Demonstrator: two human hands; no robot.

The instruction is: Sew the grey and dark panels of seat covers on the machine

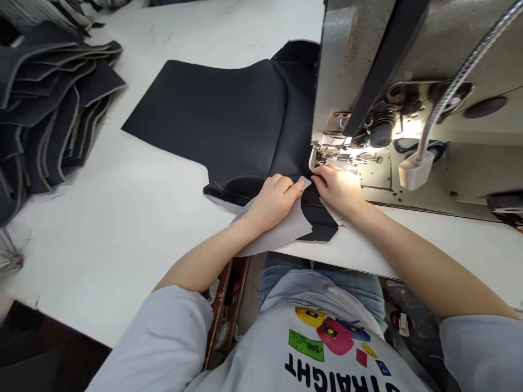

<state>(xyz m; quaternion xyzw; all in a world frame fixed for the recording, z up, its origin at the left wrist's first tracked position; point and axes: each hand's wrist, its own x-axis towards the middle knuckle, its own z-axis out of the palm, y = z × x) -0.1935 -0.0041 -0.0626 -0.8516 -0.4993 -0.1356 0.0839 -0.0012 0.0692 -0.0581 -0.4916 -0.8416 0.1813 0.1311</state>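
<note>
A large black fabric panel [229, 109] lies across the white table, its right part running under the head of a sewing machine [339, 65]. My left hand [275, 200] grips the panel's folded edge, where the grey backing [281, 234] faces up, with fingers closed on it. Close to the lit needle area, my right hand [337, 188] pinches the panel's edge just in front of the presser foot [324, 155]. Orange stitching shows along the near part of the panel. My right fingertips and the needle are partly hidden.
Stacked dark fabric pieces [53, 103] with grey backs lie at the left of the white table [163, 201]. A braided cable with a white lamp head [417, 170] hangs over the machine bed. Loose threads [10, 256] lie near the table's left edge.
</note>
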